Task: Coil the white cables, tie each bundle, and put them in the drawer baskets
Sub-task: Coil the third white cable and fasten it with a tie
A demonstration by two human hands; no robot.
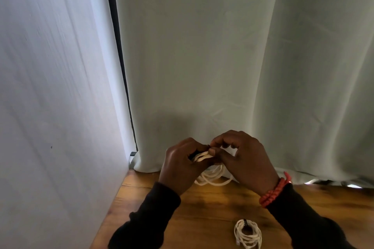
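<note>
My left hand (180, 164) clamps the coiled white cable (212, 176) above the surface (212, 204) so loops stay gathered, right hand (244, 157) pinching a dark tie (207, 146) around it; a tied bundle (248, 233) waits nearby

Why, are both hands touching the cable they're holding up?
Touching. The head view shows the left hand and right hand both pinching the white cable between their fingers, its loops hanging down toward the table.
</note>
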